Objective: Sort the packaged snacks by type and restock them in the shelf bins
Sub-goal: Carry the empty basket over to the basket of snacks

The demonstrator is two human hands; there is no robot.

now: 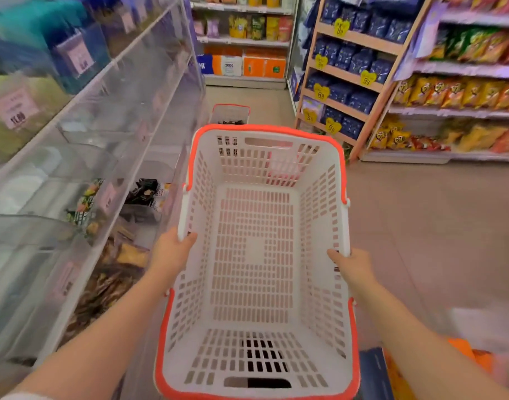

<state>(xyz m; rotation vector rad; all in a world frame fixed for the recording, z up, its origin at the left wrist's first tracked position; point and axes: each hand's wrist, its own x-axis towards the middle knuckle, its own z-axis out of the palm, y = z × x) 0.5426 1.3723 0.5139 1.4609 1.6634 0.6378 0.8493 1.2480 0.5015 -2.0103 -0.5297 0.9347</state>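
A shop's snack aisle. Left of the white shopping basket [256,255] run clear shelf bins [103,174] with price tags [15,108]; right of it, a wooden rack [360,39] of blue packets and chip shelves [461,90].

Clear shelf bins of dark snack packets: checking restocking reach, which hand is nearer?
Left. The left hand grips the white basket beside the bins; the right hand grips its far side.

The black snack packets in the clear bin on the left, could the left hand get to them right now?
Probably not yet. The left hand grips the rim of the empty white basket, as does the right hand. The black packets lie ahead in an open-topped bin, so once it lets go the way looks free.
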